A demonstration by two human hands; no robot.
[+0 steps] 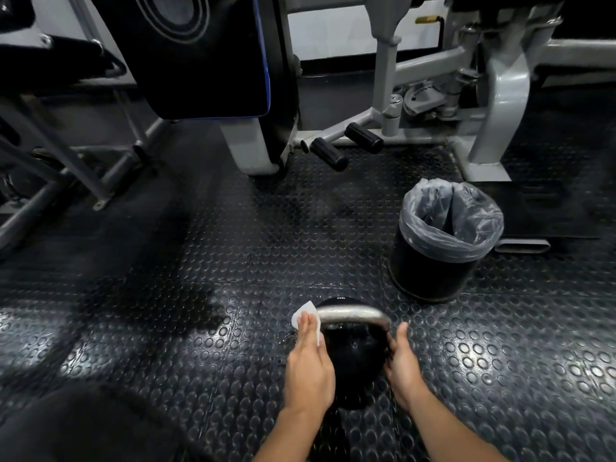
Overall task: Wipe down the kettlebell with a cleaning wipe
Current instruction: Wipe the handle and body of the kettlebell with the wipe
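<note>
Kettlebell [353, 358] — black, round-bodied, with a bare metal handle [353, 314] arching over its top — sits on a dark studded rubber floor [200, 328] directly in front of the person, between their two forearms. The left hand [308, 365] lies with fingers straight and together, pressing a small white cleaning wipe [305, 316] against the left shoulder of the kettlebell, where the handle meets the body; part of the wipe sticks out past the fingertips. The right hand [401, 363] steadies the opposite side, thumb pointing up beside the handle's right end, its fingers curved round the body, though how firmly they hold cannot be told.

A black bin [430, 271] lined with a clear plastic bag stands on the floor a little beyond and to the right, and grey gym machine frames [500, 95] with black foot pegs fill the background.

Likely risks from here: the wipe is held only by flat finger pressure, not pinched, so a fast stroke over the curved surface could leave it behind or bunch it up. A hard sideways push could tip or roll the kettlebell if the right hand gives way — fingers near the base could be caught. The underside and far face may be missed, since neither is in reach without turning it
</note>
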